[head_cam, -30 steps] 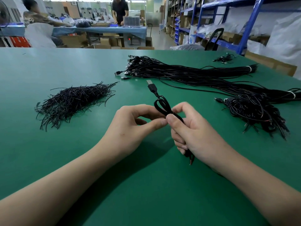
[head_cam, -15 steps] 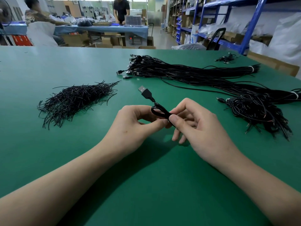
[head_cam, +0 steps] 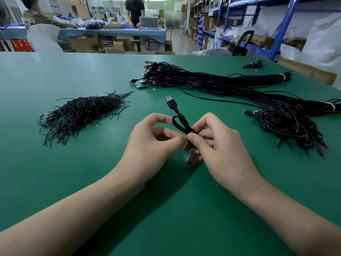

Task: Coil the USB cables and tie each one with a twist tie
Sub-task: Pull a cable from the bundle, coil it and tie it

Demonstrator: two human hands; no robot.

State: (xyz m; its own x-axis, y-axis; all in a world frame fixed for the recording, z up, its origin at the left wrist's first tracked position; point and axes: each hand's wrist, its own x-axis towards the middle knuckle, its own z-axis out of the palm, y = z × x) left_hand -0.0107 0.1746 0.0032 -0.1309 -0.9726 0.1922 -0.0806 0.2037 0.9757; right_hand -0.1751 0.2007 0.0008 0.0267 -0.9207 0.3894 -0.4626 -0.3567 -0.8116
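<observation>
A coiled black USB cable (head_cam: 180,123) is held above the green table (head_cam: 92,172), its plug (head_cam: 170,102) pointing up and away. My right hand (head_cam: 219,146) grips the coil's middle between thumb and fingers. My left hand (head_cam: 151,143) pinches at the same spot, thumb and forefinger tip against the right thumb. Whether a twist tie is on the coil I cannot tell. A heap of black twist ties (head_cam: 81,115) lies to the left. A long bundle of straight cables (head_cam: 212,80) stretches across the far right, and a pile of coiled cables (head_cam: 291,128) sits at the right.
A small clump of cables (head_cam: 255,64) lies at the table's far right corner. Beyond the table are blue shelving (head_cam: 276,24), cardboard boxes, and people at another bench (head_cam: 114,31).
The coil has tilted back toward upright, with the plug now higher and pointing away. Both hands stayed together at the coil's middle, the right fingers curling more around it.
</observation>
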